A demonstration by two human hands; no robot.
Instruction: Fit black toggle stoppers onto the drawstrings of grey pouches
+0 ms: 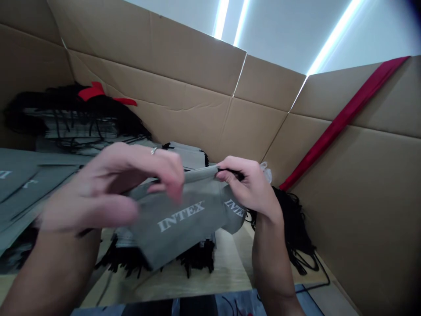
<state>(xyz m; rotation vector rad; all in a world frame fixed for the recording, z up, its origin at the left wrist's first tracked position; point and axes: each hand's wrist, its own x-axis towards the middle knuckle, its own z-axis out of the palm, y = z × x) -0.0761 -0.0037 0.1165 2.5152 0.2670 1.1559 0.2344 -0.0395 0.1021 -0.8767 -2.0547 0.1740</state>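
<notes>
Right hand (255, 188) pinches top edge of grey pouch (180, 235), white INTEX lettering on front. Left hand (121, 175) motion-blurred, thumb and fingers apart; contact with pouch unclear. Black cords (294, 224) heaped at right. Grey stack (83, 126) at rear left, red strip (92, 91) above. Dark red band (345, 118) slants across cardboard wall (368, 184).

Grey bag (187, 235): thin, tilted, held up above wooden table (234, 263)
INTEX print (181, 216): white, slanting
Black cord (239, 175): mostly hidden

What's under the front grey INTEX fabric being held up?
Below the grey fabric, black cord ends and edges of a pale stack show on the tabletop. The fabric covers the stack's middle.
</notes>
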